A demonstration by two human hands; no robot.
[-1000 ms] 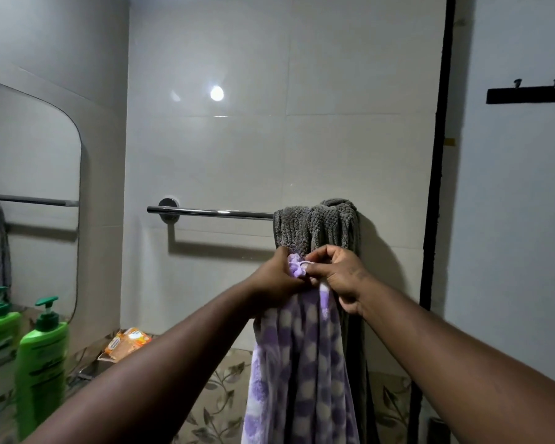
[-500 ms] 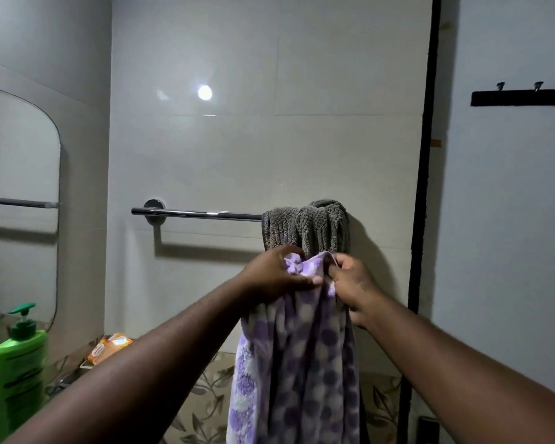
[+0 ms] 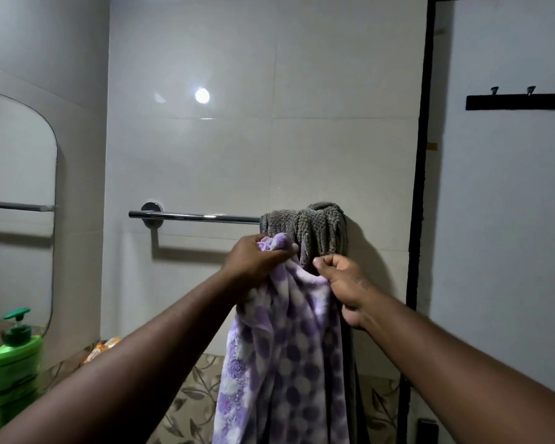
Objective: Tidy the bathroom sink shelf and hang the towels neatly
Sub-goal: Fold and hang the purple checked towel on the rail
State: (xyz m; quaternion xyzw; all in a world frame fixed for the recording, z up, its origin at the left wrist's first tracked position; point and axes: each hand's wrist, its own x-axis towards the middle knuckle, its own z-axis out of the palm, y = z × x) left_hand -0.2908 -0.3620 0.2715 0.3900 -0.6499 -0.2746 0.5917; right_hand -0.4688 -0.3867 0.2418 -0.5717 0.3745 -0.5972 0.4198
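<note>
A purple and white spotted towel [image 3: 285,357] hangs down in front of me from both hands. My left hand [image 3: 253,259] is closed on a bunched top corner of it. My right hand [image 3: 343,283] pinches the top edge a little to the right and lower. Right behind them a grey ribbed towel [image 3: 314,232] is bunched over the right end of a chrome towel bar [image 3: 193,216] on the tiled wall. The bar's left part is bare.
A green pump bottle [image 3: 12,363] stands at the lower left by a mirror [image 3: 13,203]. An orange packet [image 3: 104,346] lies on the leaf-patterned counter [image 3: 193,395]. A black hook rack [image 3: 519,100] hangs on the right wall, past a black vertical frame [image 3: 418,187].
My hands have drawn apart along the spotted towel's top edge, spreading it wider. My left hand has risen slightly and my view has shifted to the right.
</note>
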